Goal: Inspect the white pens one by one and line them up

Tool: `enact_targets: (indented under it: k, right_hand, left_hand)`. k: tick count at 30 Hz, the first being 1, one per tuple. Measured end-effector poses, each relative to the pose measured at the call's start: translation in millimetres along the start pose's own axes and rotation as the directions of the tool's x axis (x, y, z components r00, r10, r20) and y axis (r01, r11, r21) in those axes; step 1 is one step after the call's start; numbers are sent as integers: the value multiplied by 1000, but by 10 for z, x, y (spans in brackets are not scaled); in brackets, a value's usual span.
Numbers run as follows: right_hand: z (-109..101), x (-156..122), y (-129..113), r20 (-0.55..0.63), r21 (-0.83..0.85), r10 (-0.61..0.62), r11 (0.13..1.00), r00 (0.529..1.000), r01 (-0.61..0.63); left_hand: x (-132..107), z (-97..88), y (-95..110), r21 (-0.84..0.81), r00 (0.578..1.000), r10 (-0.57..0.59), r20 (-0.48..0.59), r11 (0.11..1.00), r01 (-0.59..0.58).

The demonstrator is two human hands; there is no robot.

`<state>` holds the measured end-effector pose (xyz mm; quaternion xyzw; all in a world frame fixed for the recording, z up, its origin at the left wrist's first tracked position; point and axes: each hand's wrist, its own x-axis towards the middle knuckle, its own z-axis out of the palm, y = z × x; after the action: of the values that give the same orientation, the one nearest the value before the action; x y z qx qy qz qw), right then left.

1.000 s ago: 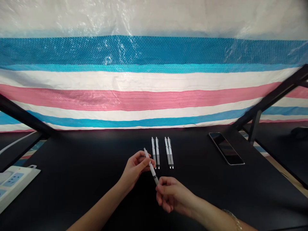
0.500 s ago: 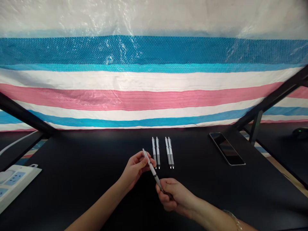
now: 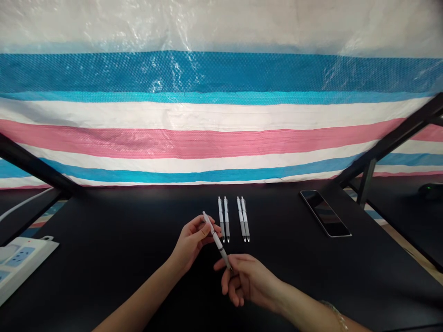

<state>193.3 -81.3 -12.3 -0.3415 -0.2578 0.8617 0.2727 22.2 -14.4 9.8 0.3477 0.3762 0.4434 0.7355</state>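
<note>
Above the black table (image 3: 104, 249), near its middle, a white pen (image 3: 216, 240) slants between both hands. The left hand (image 3: 192, 240) pinches the pen's upper barrel between thumb and fingers. The right hand (image 3: 244, 281) has its fingers loosely spread at the pen's lower tip; whether it actually grips the tip is hard to tell. Just beyond lie four more pens (image 3: 233, 219) in two pairs. A phone (image 3: 325, 213) rests far right, a power strip (image 3: 20, 263) far left.

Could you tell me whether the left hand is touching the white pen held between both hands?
Touching: the head view shows the left hand pinching the white pen.
</note>
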Motion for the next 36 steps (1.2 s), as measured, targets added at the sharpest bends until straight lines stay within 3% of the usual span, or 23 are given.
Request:
enact_targets:
  k: [4, 9, 15, 20, 25, 30, 36]
  right_hand:
    - [4, -3, -12, -35, -21, -9, 1000, 999, 9]
    - [8, -10, -8, 26, 4, -7, 1000, 1000, 7]
    - [6, -13, -10, -72, -38, -12, 999, 997, 9]
    - [11, -9, -19, -10, -2, -14, 1000, 1000, 14]
    - [21, -11, -22, -85, -41, -14, 999, 996, 10]
    - [16, -17, -20, -22, -20, -48, 999, 999, 48]
    - [23, -17, -22, -76, -123, -33, 992, 997, 24]
  left_hand:
    - [-18, 21, -10, 1, 1000, -7, 10, 1000, 7]
    - [-8, 21, -9, -7, 1000, -18, -13, 1000, 18]
    - [-4, 18, -18, -6, 1000, -21, -18, 1000, 21]
    - [-5, 7, -27, 16, 1000, -12, -5, 1000, 12]
    - [-4, 8, -35, 13, 1000, -16, -9, 1000, 16]
    - [-2, 1, -41, 14, 1000, -15, -27, 1000, 15]
    - [-5, 9, -43, 16, 1000, -9, -11, 1000, 9]
